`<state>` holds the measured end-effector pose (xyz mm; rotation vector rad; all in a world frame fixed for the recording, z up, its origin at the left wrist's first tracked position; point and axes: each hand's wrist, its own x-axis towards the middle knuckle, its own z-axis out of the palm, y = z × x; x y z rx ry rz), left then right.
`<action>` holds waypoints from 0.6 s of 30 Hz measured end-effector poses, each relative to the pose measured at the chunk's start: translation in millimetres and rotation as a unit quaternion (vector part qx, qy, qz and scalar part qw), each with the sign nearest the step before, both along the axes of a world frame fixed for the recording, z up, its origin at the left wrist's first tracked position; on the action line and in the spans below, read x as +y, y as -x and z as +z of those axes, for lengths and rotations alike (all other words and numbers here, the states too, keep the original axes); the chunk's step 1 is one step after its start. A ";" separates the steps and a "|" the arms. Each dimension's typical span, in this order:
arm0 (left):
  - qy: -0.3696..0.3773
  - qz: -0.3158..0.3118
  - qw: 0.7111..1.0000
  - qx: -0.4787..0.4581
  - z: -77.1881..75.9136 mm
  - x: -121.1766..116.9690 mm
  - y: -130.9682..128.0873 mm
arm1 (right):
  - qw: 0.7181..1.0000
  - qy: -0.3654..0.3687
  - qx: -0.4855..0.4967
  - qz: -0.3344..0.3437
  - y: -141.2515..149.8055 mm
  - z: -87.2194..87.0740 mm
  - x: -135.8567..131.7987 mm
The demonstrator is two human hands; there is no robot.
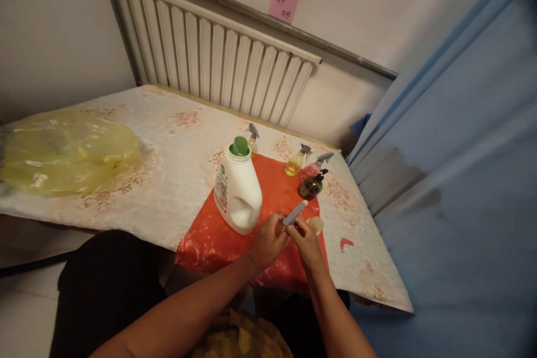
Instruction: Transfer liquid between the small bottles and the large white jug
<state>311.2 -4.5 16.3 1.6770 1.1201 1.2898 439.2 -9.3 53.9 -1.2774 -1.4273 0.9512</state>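
Note:
Over the red plastic sheet [210,235], my two hands are closed on one small spray bottle with a grey trigger head [295,212]. My left hand [268,241] is wrapped round its lower part, which is mostly hidden by the fingers. The fingers of my right hand [307,243] pinch it near the trigger head. Just left of my hands stands a large white jug [237,193] with a handle; a green piece [240,146] sits in its open mouth. Close beyond my right hand lies a pale round cap or cup [316,225].
Behind the sheet are a yellow spray bottle [293,166], a pink spray bottle [312,170], a dark pump bottle [310,186] and another spray bottle [253,142]. A yellow plastic bag [71,151] lies left. A red scrap [346,244] and blue curtain [444,179] are right.

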 end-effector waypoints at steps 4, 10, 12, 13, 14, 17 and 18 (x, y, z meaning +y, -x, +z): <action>-0.002 -0.001 1.000 0.000 -0.8 -0.8 -0.5 | 1.000 -0.001 -0.005 0.008 -2.0 -1.7 0.3; -0.003 -0.001 1.000 0.005 -3.4 -1.0 0.0 | 0.999 0.004 -0.009 -0.043 4.5 -8.3 -1.6; -0.002 0.000 1.000 0.003 -3.5 -0.6 0.8 | 0.998 0.005 -0.009 -0.057 7.4 -9.8 -3.7; -0.002 -0.001 1.000 0.002 -3.4 -0.2 1.4 | 0.998 0.005 -0.010 -0.063 8.5 -10.3 -4.7; -0.002 -0.003 1.000 0.001 -3.3 0.2 1.9 | 0.998 0.005 -0.011 -0.068 9.4 -10.7 -5.6; -0.003 -0.013 1.000 -0.001 -3.1 1.8 3.1 | 0.997 0.009 -0.016 -0.080 10.9 -10.9 -6.1; -0.003 -0.015 1.000 -0.001 -3.1 2.4 3.1 | 0.996 0.011 -0.017 -0.083 11.3 -10.5 -5.9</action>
